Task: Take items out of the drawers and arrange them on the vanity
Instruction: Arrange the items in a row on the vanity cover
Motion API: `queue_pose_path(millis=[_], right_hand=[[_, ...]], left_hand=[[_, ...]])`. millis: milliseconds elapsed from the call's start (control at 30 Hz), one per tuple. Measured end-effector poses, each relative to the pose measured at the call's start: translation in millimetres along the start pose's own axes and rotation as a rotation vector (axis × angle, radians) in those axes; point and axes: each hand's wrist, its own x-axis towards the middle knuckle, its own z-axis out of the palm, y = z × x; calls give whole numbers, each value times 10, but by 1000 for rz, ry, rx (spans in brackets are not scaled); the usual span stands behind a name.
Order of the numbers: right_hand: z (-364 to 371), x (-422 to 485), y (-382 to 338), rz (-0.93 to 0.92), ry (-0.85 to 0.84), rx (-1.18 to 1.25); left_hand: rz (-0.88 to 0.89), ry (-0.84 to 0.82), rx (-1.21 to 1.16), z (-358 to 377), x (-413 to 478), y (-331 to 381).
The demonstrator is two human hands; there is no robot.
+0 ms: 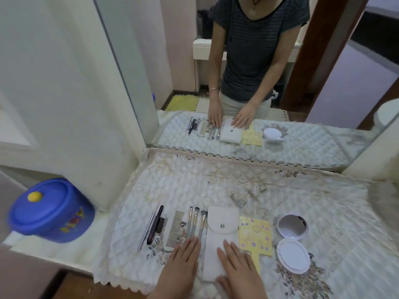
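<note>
"Resting flat like that, what are the hands doing?"

"Both are lying with fingers straight, gripping nothing. The left hand [183, 262] is touching the handle ends of the brushes [195, 223], and the right hand [237, 268] is pressing on the white pouch [220, 234], probably squaring them into the row."

"And the row is sitting where?"

"On the vanity's quilted cover [216, 180], near the front edge: pencils [153, 225], comb [173, 229], brushes, pouch, yellow card [255, 234], open compact [292, 240], side by side so each is showing."
</note>
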Motion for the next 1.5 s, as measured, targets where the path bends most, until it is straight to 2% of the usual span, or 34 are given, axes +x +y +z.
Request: queue_pose_path(millis=[200, 300, 367, 467, 533, 633, 767, 933, 1133, 1267, 1400, 1500], right_hand=[[-51, 66, 22, 30, 9, -12], [-114, 91, -92, 105, 79, 13], [-133, 170, -250, 114, 113, 49], [-148, 405, -590, 89, 72, 47], [-62, 607, -857, 78, 44, 45], [90, 862, -1169, 68, -32, 7], [190, 974, -1305, 131, -151, -41], [156, 917, -1354, 237, -167, -34], [89, 881, -1341, 315, -195, -14], [37, 1090, -1418, 208, -118, 8], [102, 1285, -1480, 129, -279, -9], [147, 1254, -1442, 110, -283, 21]], left_hand=[[3, 10, 12, -89, 47, 63], [19, -17, -7, -210, 34, 6], [-46, -5, -35, -315, 38, -161], [-173, 47, -97, -502, 25, -606], [-188, 49, -95, -552, 29, -976], [-93, -48, -74, -532, 87, -1356], [15, -208, -127, -515, 149, -1481], [59, -296, -112, -590, 189, -1456], [77, -293, -169, -596, 227, -1442], [36, -241, -277, -614, 231, -1475], [25, -268, -225, -606, 270, -1515], [27, -301, -215, -559, 253, -1538]])
